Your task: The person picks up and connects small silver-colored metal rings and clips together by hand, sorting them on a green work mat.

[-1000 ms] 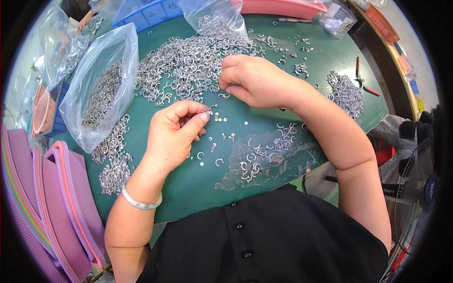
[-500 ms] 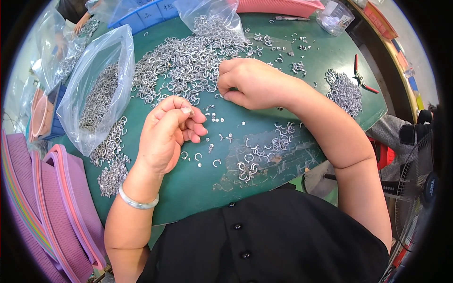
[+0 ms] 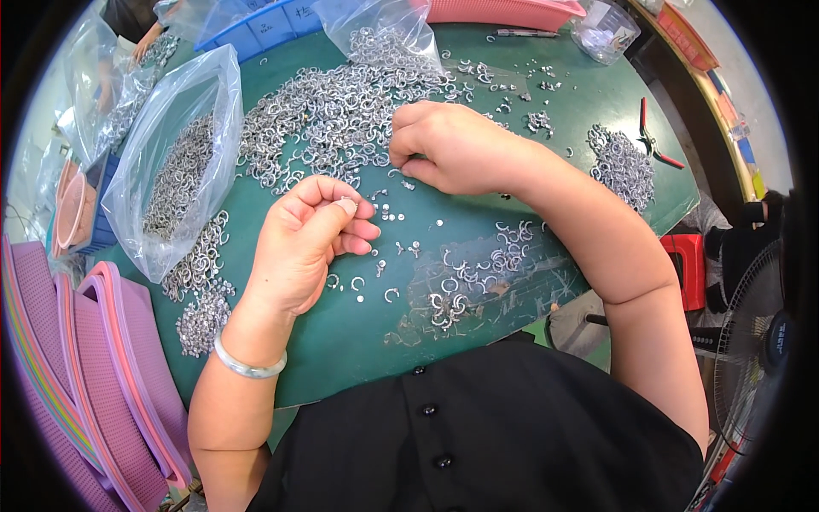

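Both hands work over the green round surface. At the surface's left edge lies a clear plastic bag of small silver metal rings, with loose rings spilled beside it. Next comes the left hand, raised just above the surface, its fingers curled in and thumb and forefinger pinched on a tiny silver piece. Small silver studs and open rings lie scattered just right of it. The right hand rests at the near edge of the big heap of silver rings, fingertips bent down and closed among them; what they grip cannot be told. Red-handled pliers lie near the right edge.
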